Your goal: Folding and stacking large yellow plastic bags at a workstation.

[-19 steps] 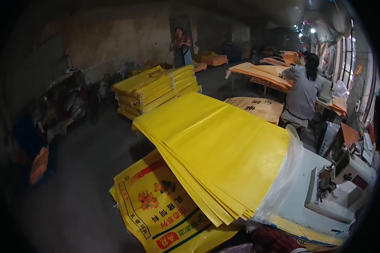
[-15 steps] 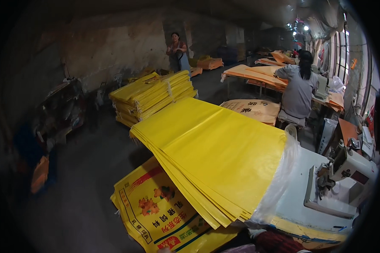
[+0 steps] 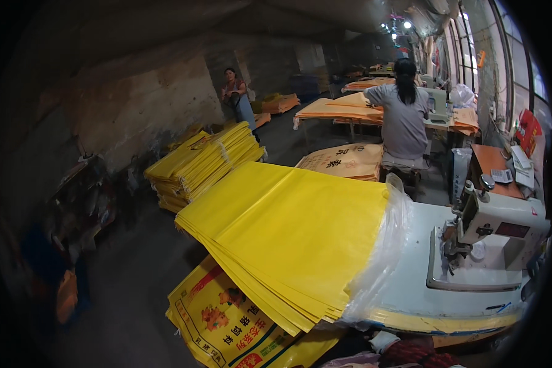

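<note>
With neither hand in view, their grip cannot be told; the fanned stack of yellow sacks (image 3: pixel 294 239) overhangs the sewing table's (image 3: pixel 411 288) left edge, best lifted singly toward the sewing machine (image 3: pixel 494 230).

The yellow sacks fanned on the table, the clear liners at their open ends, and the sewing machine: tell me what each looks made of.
Yellow sacks: probably woven plastic, thin and flat with a dull sheen; the weave itself is too fine to see. Clear liners: thin transparent plastic film, crinkled and glossy. Sewing machine: seemingly painted metal, a hard, smooth, pale body. Neither hand is in view.
</note>
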Motion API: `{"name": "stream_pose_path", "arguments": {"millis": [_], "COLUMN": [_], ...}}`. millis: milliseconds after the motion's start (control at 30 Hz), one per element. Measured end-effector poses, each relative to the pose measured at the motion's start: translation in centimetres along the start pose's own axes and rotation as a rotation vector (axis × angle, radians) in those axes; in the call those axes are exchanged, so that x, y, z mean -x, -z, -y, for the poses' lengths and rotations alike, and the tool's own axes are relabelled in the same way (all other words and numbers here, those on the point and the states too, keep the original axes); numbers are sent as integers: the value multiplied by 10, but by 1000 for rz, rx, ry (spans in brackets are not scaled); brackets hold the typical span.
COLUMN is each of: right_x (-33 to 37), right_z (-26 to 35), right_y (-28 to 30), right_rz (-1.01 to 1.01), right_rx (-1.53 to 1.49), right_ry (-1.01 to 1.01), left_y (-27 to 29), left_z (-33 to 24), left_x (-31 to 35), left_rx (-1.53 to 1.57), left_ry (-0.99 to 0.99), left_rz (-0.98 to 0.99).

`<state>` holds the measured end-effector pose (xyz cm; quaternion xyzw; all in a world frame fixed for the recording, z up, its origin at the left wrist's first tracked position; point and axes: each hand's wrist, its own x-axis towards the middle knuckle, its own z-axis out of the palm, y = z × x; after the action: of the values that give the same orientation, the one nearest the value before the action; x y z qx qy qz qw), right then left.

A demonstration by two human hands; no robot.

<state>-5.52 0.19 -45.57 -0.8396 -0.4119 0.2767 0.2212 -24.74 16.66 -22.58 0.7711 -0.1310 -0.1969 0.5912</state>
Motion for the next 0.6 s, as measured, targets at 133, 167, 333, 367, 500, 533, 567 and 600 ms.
{"name": "stream_pose_path", "arguments": {"millis": [133,167,333,367,500,533,567,600], "right_x": [34,35,75,72,112,115,115,117], "right_z": [17,40,-1,-18,18,41,54,68], "right_y": [25,44,27,9,44,69,89,107], "right_rz": [-32,133,188,281,154,170,330,329], "right_rx": [92,200,305,278,288,340,326,322], "right_ry": [-70,-170,32,-41,68,33,-9,-6], "left_y": [4,-2,-4,-4,-8,-11,-14,-16], "left_z": [2,-3,-2,-5,-4,-5,-6,-9], "left_x": [-17,-9,-27,-33,-49,-51,-50,-55], "left_rx": [3,-14,-9,-11,-9,-10,-7,-12], "left_ry": [28,38,46,42,32,27,27,23], "left_rz": [114,73,173,195,249,256,251,260]}}
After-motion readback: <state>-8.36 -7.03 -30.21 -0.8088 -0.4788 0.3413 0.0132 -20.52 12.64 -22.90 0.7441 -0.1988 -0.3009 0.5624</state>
